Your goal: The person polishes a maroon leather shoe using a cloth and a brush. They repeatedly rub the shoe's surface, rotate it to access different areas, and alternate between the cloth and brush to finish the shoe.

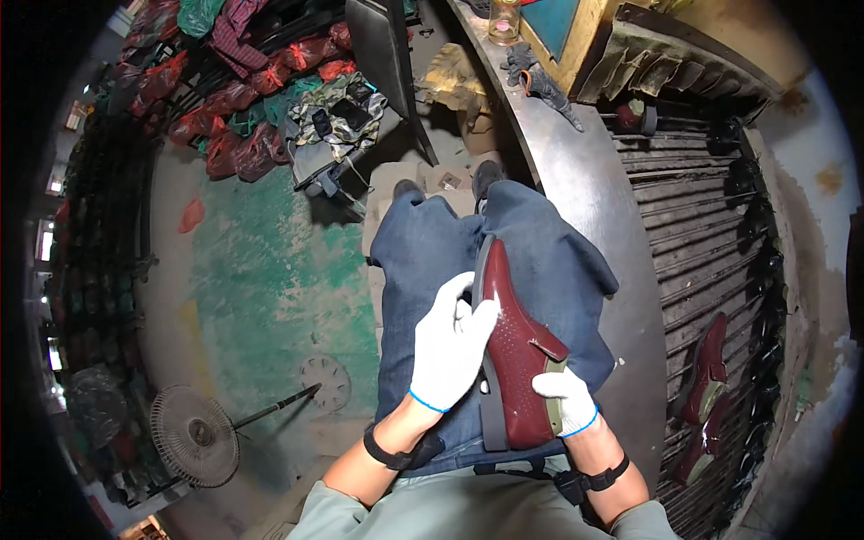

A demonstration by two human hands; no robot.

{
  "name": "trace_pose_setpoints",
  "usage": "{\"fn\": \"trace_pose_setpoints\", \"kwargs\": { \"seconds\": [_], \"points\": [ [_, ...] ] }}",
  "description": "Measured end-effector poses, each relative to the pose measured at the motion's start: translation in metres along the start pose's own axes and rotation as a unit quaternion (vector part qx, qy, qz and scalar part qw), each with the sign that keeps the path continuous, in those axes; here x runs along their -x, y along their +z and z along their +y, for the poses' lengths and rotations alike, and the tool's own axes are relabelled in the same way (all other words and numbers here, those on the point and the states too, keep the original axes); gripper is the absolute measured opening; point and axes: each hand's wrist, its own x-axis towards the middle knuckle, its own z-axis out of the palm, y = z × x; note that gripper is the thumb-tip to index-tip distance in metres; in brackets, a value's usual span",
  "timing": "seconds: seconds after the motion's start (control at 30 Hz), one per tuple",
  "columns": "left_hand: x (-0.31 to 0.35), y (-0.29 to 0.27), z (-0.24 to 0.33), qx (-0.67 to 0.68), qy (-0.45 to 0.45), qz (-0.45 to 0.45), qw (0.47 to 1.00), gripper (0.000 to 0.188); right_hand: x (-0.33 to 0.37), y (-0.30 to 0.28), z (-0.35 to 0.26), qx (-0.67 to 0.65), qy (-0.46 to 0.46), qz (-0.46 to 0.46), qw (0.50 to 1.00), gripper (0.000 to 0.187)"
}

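the person sits with a dark red shoe (515,346) lying lengthwise on the lap, toe pointing away from the body, over blue jeans (423,261). the left hand (450,346), in a white glove, is spread flat against the shoe's left side with the fingers wrapped over its edge near the sole, clamped on it. the right hand (565,400), also gloved in white, is closed around the heel end, holding the shoe by its back. just to the right runs a curved metal tabletop (576,180), with a dark glove (540,85) lying on it near a glass jar (504,22). further right, two more dark red shoes (706,378) rest on a slatted rack (702,216). a fan (193,436) lies on the green floor (270,261) to the left.
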Motion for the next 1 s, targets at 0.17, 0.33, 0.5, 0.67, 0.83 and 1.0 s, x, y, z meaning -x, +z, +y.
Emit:
{"fn": "trace_pose_setpoints", "kwargs": {
  "seconds": [0.17,0.33,0.5,0.67,0.83,1.0],
  "points": [
    [-0.013,-0.002,-0.015,-0.080,0.064,0.020,0.995,0.038,0.000,0.003,-0.005,0.088,-0.017,-0.002,0.996,0.080],
    [-0.015,-0.002,-0.022,-0.151,0.095,0.027,0.984,0.031,-0.006,0.005,-0.006,0.133,-0.042,-0.004,0.990,0.080],
    [-0.018,0.001,-0.030,-0.118,0.111,0.069,0.984,0.029,-0.008,0.007,-0.008,0.139,-0.034,0.003,0.990,0.080],
    [-0.020,0.004,-0.040,-0.101,0.172,0.099,0.975,0.032,-0.011,0.006,-0.005,0.154,-0.050,0.008,0.987,0.080],
    [-0.016,-0.005,-0.028,-0.138,0.141,0.024,0.980,0.040,-0.010,0.017,0.001,0.163,-0.082,0.018,0.983,0.077],
    [-0.025,-0.023,-0.023,-0.007,0.085,-0.071,0.994,0.046,-0.011,-0.002,-0.018,0.012,0.014,0.005,1.000,0.063]
  ]
}}
